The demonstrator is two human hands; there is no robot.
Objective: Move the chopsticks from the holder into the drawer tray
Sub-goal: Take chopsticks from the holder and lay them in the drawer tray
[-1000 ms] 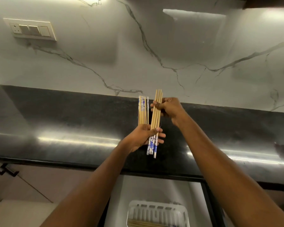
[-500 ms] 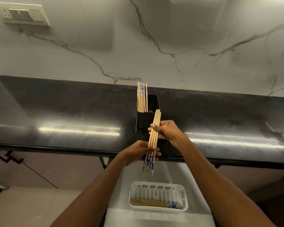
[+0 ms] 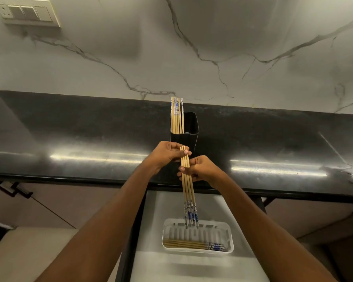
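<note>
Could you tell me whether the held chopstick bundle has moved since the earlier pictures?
Yes: the held bundle has come down, away from the black holder, its patterned ends now over the far rim of the white tray.

Black polished stone countertop (image 3: 90, 129): black rectangular holder (image 3: 189, 124) stands upright on it, mid-depth. Pale drawer floor (image 3: 171, 267) below the front edge: white slotted plastic tray (image 3: 229, 231) rests on it.

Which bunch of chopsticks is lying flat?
The tray bunch, flat in the white tray. The holder bunch stands upright; left hand and right hand grip the held bunch.
</note>
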